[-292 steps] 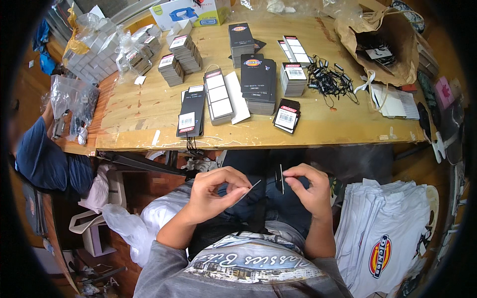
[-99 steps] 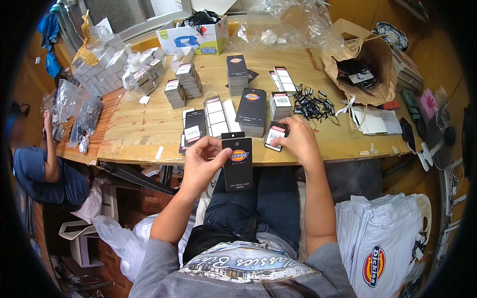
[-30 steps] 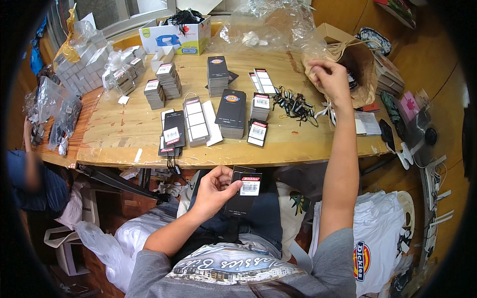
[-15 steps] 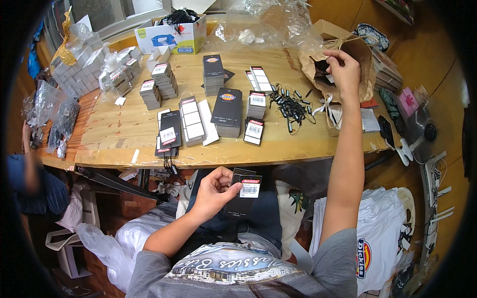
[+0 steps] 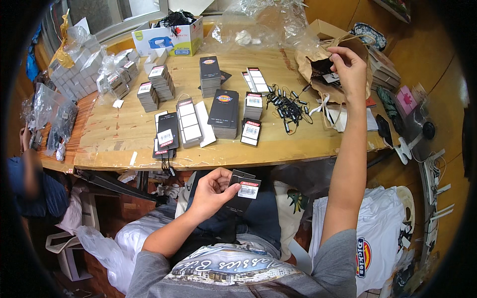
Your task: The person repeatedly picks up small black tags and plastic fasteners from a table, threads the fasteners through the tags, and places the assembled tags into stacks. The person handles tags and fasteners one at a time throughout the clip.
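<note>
Over my lap, my left hand point(image 5: 211, 195) pinches black hang tags point(image 5: 243, 198) between thumb and fingers. A smaller card with a white barcode label and red strip lies over a larger black one. My right hand point(image 5: 349, 69) is raised above an open brown paper bag point(image 5: 305, 62) at the far right of the table. Its thumb and forefinger are pressed together; a small dark bit shows at their tips, too fine to name. Inside the bag lie dark things and a white-labelled piece. Beside it is a pile of black tag strings point(image 5: 288, 107).
Stacks of black tags point(image 5: 223, 114), white-panelled cards point(image 5: 189, 124) and barcode-labelled cards point(image 5: 161, 82) stand on the wooden table point(image 5: 109, 144). Behind them are an iron box point(image 5: 169, 39) and clear plastic point(image 5: 258, 25). White shirts point(image 5: 377, 233) lie at right. Another person's arm point(image 5: 32, 169) shows at far left.
My right hand has shifted slightly at the bag, and more of the dark contents shows at its mouth. My left hand still holds the tags, which are tilted a little differently.
</note>
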